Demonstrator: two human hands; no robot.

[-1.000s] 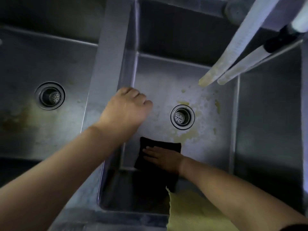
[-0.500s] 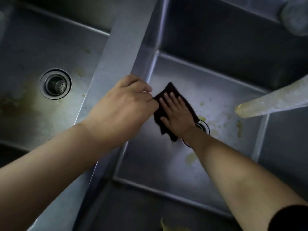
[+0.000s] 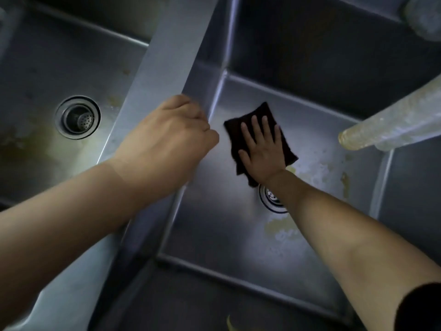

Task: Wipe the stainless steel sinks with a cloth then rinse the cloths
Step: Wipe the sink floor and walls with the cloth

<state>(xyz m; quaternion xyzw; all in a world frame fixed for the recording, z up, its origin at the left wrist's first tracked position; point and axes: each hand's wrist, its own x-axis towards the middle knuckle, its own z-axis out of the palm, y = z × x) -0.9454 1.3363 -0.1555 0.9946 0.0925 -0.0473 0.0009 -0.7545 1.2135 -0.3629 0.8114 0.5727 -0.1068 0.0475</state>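
Just up and left of the right basin's drain (image 3: 272, 199), the dark cloth (image 3: 238, 126) lies flat under the right hand (image 3: 261, 151), fingers straight, pressing. Yellow stains (image 3: 281, 228) lie beyond the drain. Left hand (image 3: 167, 139), curled, rests on the divider (image 3: 167, 60), gripping nothing visible.

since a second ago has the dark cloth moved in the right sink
Yes. The dark cloth, pressed flat under the right hand, has gone from the near side of the drain to its far side, toward the divider.
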